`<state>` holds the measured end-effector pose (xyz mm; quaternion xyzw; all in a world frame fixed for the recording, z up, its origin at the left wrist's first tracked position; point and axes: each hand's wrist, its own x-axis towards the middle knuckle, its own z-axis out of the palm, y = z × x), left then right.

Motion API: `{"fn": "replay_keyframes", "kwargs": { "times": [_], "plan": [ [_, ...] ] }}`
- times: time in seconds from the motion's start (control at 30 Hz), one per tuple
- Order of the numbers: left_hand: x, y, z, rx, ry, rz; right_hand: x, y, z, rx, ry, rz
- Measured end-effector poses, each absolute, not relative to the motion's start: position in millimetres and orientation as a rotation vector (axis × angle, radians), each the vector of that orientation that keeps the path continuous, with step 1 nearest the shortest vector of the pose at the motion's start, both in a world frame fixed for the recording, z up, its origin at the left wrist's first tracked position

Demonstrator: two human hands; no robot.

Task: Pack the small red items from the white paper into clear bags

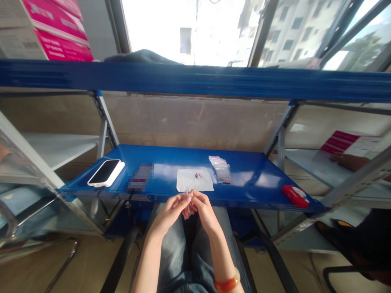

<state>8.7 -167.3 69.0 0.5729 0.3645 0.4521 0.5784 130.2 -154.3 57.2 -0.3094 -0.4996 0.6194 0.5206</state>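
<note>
Your two forearms reach forward from below and converge over your lap. Your left grip (174, 204) and right grip (202, 204) meet in front of you, thumbs uppermost and fingertips together, the other fingers curled inward and partly hidden. Both wrists angle toward each other; your elbows are out of sight, your thighs (171, 240) slightly apart beneath.

Left hand (171, 209) meeting right hand (205, 208), white sheet (187, 182)
</note>
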Motion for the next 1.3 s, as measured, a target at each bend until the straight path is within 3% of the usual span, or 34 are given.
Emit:
{"fn": "replay_keyframes", "kwargs": {
  "times": [0.43, 0.57, 0.8, 1.0, 1.3],
  "plan": [
    [13, -163, 62, 1.393, 0.950, 1.146, 135, -156, 58, -0.811, -1.288, 1.409],
    [20, -161, 53, 1.600, 1.220, 1.226, 139, -153, 53, -0.871, -1.403, 1.234],
    [16, -160, 52, 1.916, 1.738, 1.225, 147, -152, 43, -1.310, -1.571, 0.612],
    [16, -161, 56, 2.159, 1.627, 1.182, 142, -151, 44, -1.322, -1.595, 0.376],
    [16, -165, 65, 2.284, 1.511, 1.085, 159, -146, 40, -1.351, -1.799, 0.380]
  ]
}}
